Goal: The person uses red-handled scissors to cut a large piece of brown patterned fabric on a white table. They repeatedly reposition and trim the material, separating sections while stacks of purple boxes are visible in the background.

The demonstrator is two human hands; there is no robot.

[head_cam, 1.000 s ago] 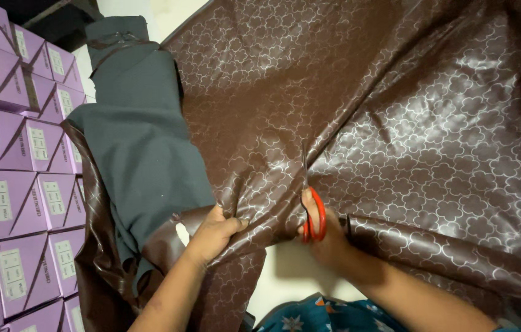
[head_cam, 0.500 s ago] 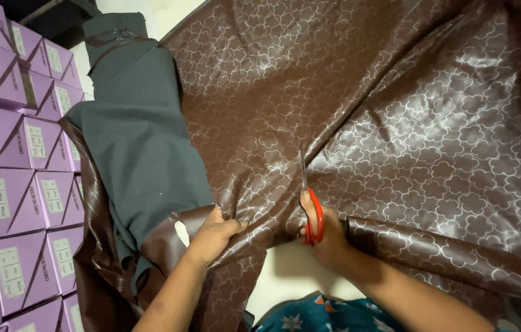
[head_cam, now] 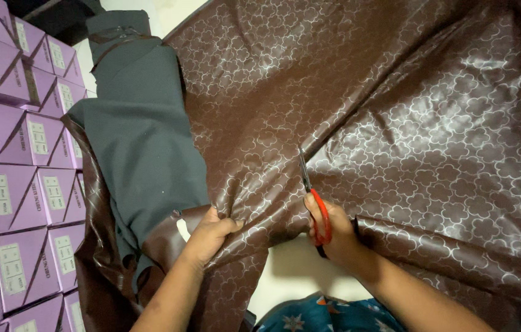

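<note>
A large sheet of glossy brown fabric (head_cam: 396, 117) with a pale cloud-like pattern covers most of the view. My right hand (head_cam: 334, 230) holds red-handled scissors (head_cam: 313, 197), their blades pointing away from me into a slit in the fabric. My left hand (head_cam: 211, 233) pinches the brown fabric just left of the cut, pulling it taut. A strip of dark grey cloth (head_cam: 143, 141) lies folded over the brown fabric's left part.
Stacked purple boxes (head_cam: 14, 154) with white labels line the left edge. A pale floor or table surface (head_cam: 297, 270) shows below the cut. Blue patterned clothing (head_cam: 316, 313) is at the bottom.
The scissors have moved forward along the slit, blades now farther into the fabric. My left hand keeps its grip on the fabric in nearly the same place.
</note>
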